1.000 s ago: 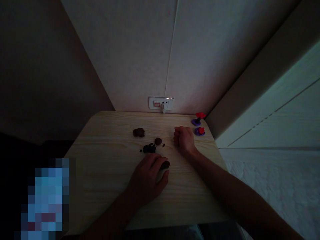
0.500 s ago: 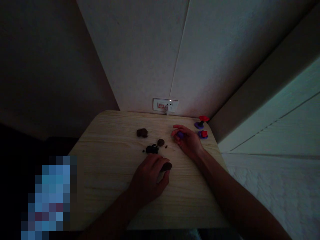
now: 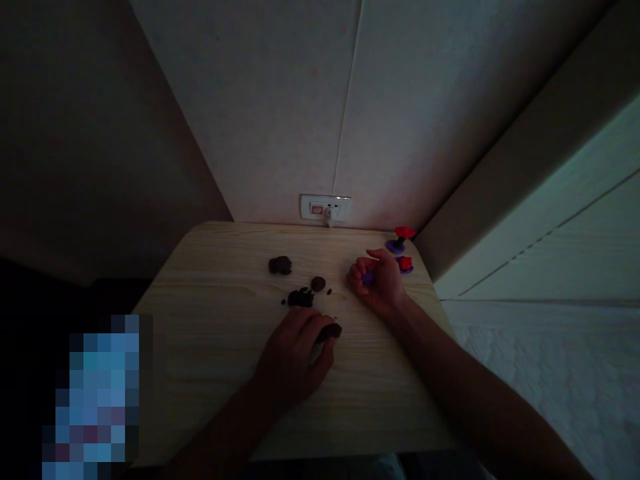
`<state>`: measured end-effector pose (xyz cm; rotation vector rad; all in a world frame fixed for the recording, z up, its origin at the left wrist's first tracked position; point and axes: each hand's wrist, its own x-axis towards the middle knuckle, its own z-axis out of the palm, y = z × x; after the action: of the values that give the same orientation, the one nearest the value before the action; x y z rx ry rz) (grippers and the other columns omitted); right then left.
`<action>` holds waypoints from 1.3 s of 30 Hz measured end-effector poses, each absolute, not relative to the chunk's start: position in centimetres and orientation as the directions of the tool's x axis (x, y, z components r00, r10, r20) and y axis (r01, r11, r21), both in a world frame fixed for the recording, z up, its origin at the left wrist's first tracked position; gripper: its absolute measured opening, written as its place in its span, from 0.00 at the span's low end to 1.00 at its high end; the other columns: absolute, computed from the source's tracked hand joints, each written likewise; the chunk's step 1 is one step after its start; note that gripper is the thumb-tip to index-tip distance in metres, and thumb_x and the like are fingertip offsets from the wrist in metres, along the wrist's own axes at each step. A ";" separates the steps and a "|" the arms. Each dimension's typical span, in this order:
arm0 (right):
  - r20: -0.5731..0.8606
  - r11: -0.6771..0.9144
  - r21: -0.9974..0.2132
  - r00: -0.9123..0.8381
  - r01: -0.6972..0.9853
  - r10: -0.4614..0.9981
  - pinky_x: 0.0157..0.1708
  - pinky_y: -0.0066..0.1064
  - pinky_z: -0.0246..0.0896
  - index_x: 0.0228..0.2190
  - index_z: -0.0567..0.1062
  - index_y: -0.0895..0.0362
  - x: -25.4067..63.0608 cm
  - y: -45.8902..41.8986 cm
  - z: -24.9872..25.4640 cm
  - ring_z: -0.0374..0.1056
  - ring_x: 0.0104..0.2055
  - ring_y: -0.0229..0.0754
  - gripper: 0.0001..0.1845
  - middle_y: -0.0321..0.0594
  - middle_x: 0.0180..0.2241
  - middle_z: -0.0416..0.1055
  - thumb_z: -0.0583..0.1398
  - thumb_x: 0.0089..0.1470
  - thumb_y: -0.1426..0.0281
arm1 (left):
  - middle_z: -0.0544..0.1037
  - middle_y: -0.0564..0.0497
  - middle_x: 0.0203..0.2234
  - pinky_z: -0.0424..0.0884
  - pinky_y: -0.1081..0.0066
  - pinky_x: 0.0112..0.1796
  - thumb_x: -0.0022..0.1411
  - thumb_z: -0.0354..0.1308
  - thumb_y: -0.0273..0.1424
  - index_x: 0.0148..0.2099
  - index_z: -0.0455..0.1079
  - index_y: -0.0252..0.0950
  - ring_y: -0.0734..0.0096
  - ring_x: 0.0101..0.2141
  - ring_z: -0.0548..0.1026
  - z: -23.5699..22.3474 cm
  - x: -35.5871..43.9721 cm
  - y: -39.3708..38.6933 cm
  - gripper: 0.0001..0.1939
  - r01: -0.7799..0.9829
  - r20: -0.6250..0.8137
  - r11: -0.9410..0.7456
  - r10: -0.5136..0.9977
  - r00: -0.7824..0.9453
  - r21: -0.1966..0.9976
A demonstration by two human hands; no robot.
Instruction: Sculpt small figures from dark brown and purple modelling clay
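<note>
My left hand (image 3: 293,350) is low over the wooden table, its thumb and fingers closed round a dark brown lump of modelling clay (image 3: 331,331). To the right, my right hand (image 3: 377,283) is turned palm up with the fingers curled over a purple lump of clay (image 3: 369,277). Just beyond the left fingers lie crumbled black pieces (image 3: 301,298). A round brown ball (image 3: 319,284) sits between the two hands, with a small brown crumb beside it. Farther back is a bigger, uneven brown lump (image 3: 280,265).
Two red pieces on purple bases stand at the table's back right: a taller one (image 3: 404,233) with a dark stem and a lower one (image 3: 405,263). The wooden table (image 3: 210,320) meets a wall with a socket (image 3: 325,208). White quilted fabric (image 3: 530,373) lies to the right.
The right hand's fingers have curled further in round the purple clay, and its thumb has lifted. My left hand keeps its grip on the brown lump. The view has shifted slightly.
</note>
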<state>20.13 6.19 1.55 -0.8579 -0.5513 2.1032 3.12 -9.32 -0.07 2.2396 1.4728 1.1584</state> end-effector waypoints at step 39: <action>0.244 0.518 -0.700 -0.518 0.491 0.820 0.33 0.32 0.60 0.38 0.77 0.59 20.4 4.4 2.5 0.70 0.31 0.41 0.15 0.42 0.32 0.76 0.58 0.63 0.60 | 0.77 0.43 0.42 0.71 0.53 0.50 0.61 0.64 0.32 0.48 0.72 0.35 0.54 0.46 0.72 0.6 -0.8 -6.2 0.13 0.895 0.496 -0.273 0.866 0.069 0.353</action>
<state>20.42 4.45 2.48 -1.0647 -2.1977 0.7661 -0.81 -6.16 0.62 2.3294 1.9200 1.0217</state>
